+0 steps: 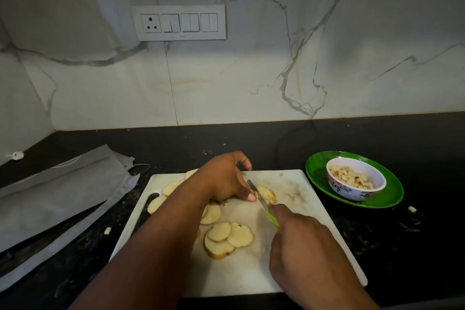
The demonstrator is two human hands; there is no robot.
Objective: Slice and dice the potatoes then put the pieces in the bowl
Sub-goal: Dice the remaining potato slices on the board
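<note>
Potato slices: about eight round slices lay on the white cutting board; three overlapped in a heap near the board's middle, the rest fanned out toward its left end, partly hidden under the left forearm.
Slice being cut: one piece sat toward the board's far side, pale yellow with brownish skin on its edge.
Left hand: the left hand was curled over the board with its fingertips pressing on that piece just beside the blade.
Right hand: the right hand was clenched round the green handle of one knife, blade slanting down against the piece.
Bowl: one floral-patterned bowl stood to the right of the board, holding a mound of diced potato, small pale cubes.
Plate: one green plate carried the bowl, resting on the black counter.
Stray bits: two small potato bits lay on the counter, one right of the plate, one left of the board.
Cloth: a grey cloth lay folded at the left.
Wall: one switch panel was mounted on the marble backsplash.
</note>
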